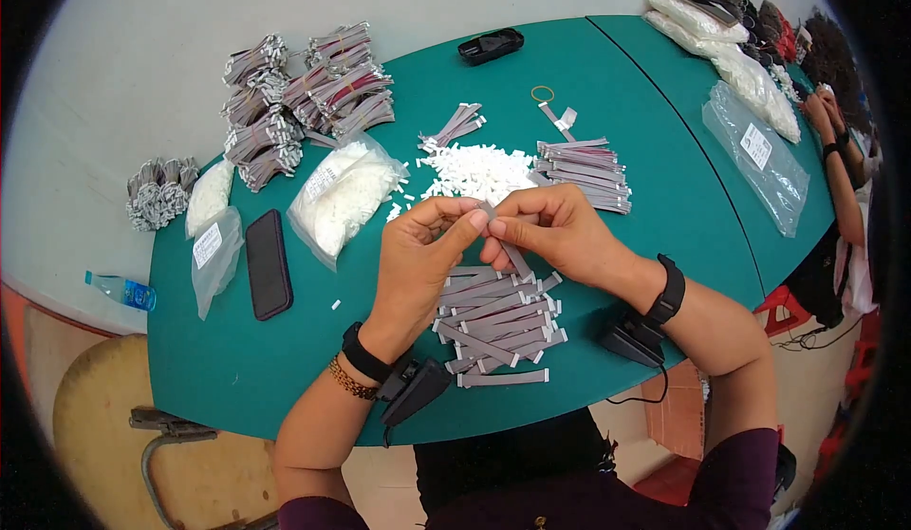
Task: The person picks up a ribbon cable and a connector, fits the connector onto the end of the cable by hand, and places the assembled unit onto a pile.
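Observation:
My left hand (413, 255) and my right hand (565, 231) meet over the middle of the table, thumbs and forefingers pinched around one end of a short grey ribbon cable (518, 262). Its other part hangs down below my right fingers. Whatever sits at the pinched end is mostly hidden by the fingertips. Just beyond my hands lies a heap of small white plastic connectors (479, 171). Right of that heap is a stack of grey ribbon cables (584, 177). Nearer me, under my hands, spreads a loose pile of ribbon cables with white ends (498, 331).
Bundled cables (270, 112) are heaped at the far left. A bag of white connectors (342, 193), a black phone (269, 264) and a bottle (121, 290) lie left. A black case (491, 46) is at the back. Another person's hands (824, 111) work at far right.

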{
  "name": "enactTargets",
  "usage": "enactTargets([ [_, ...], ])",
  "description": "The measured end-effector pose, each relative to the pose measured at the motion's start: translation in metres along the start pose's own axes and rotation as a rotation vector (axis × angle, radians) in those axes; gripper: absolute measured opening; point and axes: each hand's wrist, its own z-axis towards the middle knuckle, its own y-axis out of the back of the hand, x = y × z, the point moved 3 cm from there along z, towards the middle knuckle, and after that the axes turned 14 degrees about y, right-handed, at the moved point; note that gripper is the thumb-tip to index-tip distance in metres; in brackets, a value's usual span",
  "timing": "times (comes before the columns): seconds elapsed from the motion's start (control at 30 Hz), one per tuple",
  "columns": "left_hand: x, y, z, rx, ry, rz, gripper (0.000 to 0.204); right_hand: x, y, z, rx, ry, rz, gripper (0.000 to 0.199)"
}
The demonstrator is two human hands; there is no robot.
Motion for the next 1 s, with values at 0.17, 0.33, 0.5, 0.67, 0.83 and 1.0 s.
enactTargets([
  [0.17, -0.001, 0.0, -0.001, 0.005, -0.033, 0.013, 0.017, 0.0, -0.001, -0.001, 0.008, -0.011, -0.013, 0.015],
  [0.33, -0.001, 0.001, -0.001, -0.005, -0.071, 0.042, 0.018, -0.002, 0.0, -0.002, 0.032, 0.011, -0.062, 0.015],
  [0.5, -0.001, 0.0, -0.001, -0.017, -0.088, 0.072, 0.017, -0.002, -0.002, -0.003, 0.046, 0.017, -0.115, 0.014],
  [0.67, -0.001, 0.002, 0.001, -0.015, -0.109, 0.1, 0.016, 0.0, -0.003, -0.004, 0.045, 0.006, -0.149, 0.016],
  [0.83, -0.001, 0.001, 0.001, -0.033, -0.136, 0.098, 0.015, 0.01, -0.006, -0.002, 0.025, -0.039, -0.131, 0.017],
  [1.0, 0.001, -0.002, -0.001, -0.014, -0.072, 0.013, 0.014, 0.007, -0.002, -0.002, -0.002, 0.013, -0.205, 0.018],
])
